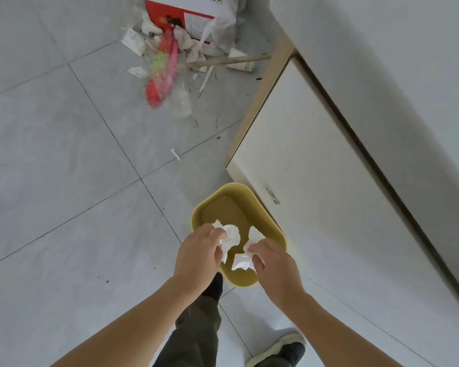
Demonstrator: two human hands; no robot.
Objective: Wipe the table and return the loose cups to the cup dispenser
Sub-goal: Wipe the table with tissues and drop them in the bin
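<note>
Crumpled tissue (229, 238) was pinched in the left hand (196, 254) over the yellow bin (210, 201). Another tissue (245, 256) was clamped by the right hand (276, 268), both arms stretched downward.

I see a yellow bin (223, 197) on the grey tiled floor (64, 181), just beside a white cabinet (316, 181). Farther off, a litter pile (167, 62) with a red-and-white box (180, 14), a wooden stick (231, 60) lying across it.
</note>
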